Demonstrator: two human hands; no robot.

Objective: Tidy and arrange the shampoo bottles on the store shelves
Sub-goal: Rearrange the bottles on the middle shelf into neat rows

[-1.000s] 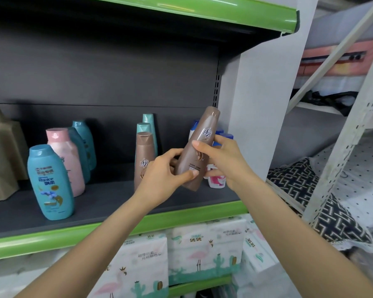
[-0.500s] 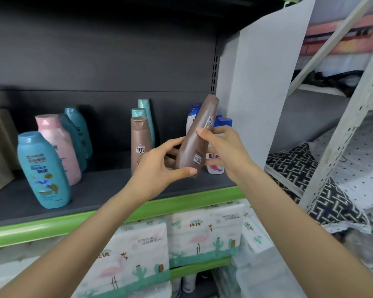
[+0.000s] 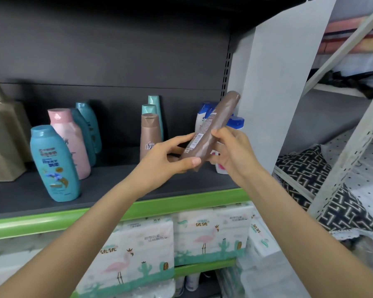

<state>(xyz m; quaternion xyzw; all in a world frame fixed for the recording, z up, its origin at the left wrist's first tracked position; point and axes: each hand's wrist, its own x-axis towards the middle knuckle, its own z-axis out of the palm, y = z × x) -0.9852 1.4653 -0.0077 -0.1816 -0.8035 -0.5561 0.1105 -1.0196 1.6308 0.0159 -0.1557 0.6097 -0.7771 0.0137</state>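
Note:
A brown shampoo bottle hangs tilted in front of the dark shelf, cap up to the right, its back label facing me. My left hand grips its lower end with thumb and fingers. My right hand grips the middle from the right side. Behind them stands a second brown bottle, with two teal bottles further back. Blue-capped white bottles stand at the shelf's right end, partly hidden by my hands.
On the shelf's left stand a blue bottle, a pink bottle, two teal bottles and a gold pack. Tissue packs fill the shelf below. A white side panel bounds the right; a metal rack stands beyond.
The held brown bottle has turned about its length, so its back label now faces me, and it leans further to the right. Both hands stayed on it.

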